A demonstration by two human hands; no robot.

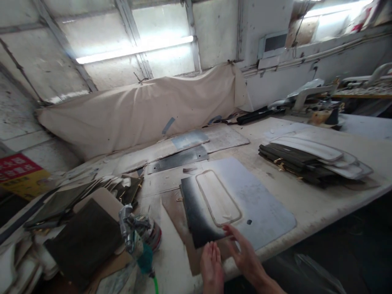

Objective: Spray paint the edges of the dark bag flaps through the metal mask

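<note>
A dark flat panel (196, 220) with a whitish hazy area lies on the worktable. On it rests a pale rounded-rectangle piece (221, 198) with a brownish border. Beneath and to the right is a large light grey sheet (263, 208). My left hand (211, 263) is at the panel's near edge, fingers stretched and held together. My right hand (245, 255) reaches to the near right corner, its fingers apart and slightly bent; whether they touch the panel is hard to tell. A spray gun (137, 243) with a teal handle and green hose stands left of my hands.
Behind the spray gun is a can (156, 237). Dark panels and pale pieces (82, 241) are piled at left. Another stack of dark panels (290, 161), topped by pale rounded pieces, sits at right. A beige cloth (159, 110) hangs behind the worktable (330, 200).
</note>
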